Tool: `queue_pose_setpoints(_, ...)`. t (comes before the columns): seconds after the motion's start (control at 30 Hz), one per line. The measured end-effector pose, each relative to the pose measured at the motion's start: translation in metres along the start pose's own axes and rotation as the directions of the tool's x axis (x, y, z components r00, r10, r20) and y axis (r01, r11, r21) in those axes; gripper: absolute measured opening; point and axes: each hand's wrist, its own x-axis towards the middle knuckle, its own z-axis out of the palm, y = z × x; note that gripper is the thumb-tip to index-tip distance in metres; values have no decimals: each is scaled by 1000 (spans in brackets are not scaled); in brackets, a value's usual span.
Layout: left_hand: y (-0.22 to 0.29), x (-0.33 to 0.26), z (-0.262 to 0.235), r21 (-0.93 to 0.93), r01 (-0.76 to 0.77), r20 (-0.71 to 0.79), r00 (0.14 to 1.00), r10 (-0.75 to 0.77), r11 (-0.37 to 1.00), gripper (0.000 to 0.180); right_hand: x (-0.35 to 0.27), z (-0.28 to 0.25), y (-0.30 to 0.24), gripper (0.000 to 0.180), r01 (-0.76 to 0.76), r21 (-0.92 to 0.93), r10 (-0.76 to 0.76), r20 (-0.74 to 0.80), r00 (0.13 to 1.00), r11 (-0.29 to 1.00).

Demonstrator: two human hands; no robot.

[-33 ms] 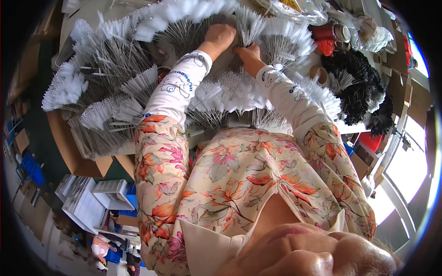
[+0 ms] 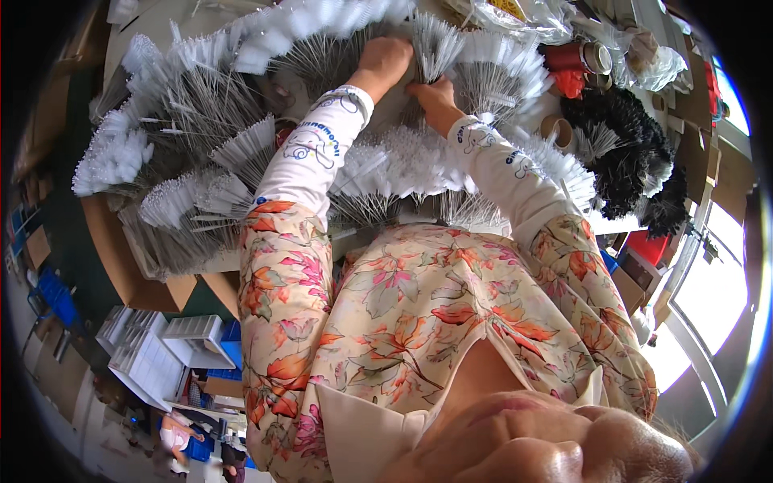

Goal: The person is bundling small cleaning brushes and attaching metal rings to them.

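In my right hand (image 2: 436, 103) is an upright bundle of thin wire brushes (image 2: 436, 44), with grey wire stems and white bristle tips. Its fingers close round the lower stems. Just left of the bundle, my left hand (image 2: 384, 63) is curled with its knuckles up; its fingertips are hidden, so what they grip cannot be made out. Beyond it, a long row of white brushes (image 2: 314, 32) fans out. Another heap of white brushes (image 2: 411, 161) lies between my forearms and my body.
More brush bundles (image 2: 201, 92) cover the table's left side. To the right lie black-bristled brushes (image 2: 620, 149), a cardboard tube (image 2: 556, 129), a dark red roll (image 2: 573, 58) and clear plastic bags (image 2: 656, 68). A cardboard box (image 2: 121, 249) stands below the table's left edge.
My left hand and forearm have shifted very slightly. The right hand stays at the bundle.
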Motion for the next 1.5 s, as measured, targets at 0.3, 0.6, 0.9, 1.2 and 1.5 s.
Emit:
queue_pose_setpoints(0.3,-35,34,16,-208,509,121,861,-494,835,41,31,16,25,52,-9,-146,33,164,986,989)
queue_pose_setpoints(0.6,-17,-10,-9,-6,332,324,893,-312,943,36,22,13,15,54,40,-169,-25,91,996,985)
queue_pose_setpoints(0.9,-14,11,-5,1,419,340,854,-394,908,32,10,15,18,48,-22,77,13,108,994,997)
queue_pose_setpoints(1.2,-38,23,-6,-190,522,12,848,-530,831,42,12,12,15,56,-48,-196,75,133,988,979)
queue_pose_setpoints(1.5,-51,15,-8,-462,528,-40,790,-612,712,43,15,31,7,73,-6,-356,61,143,988,934)
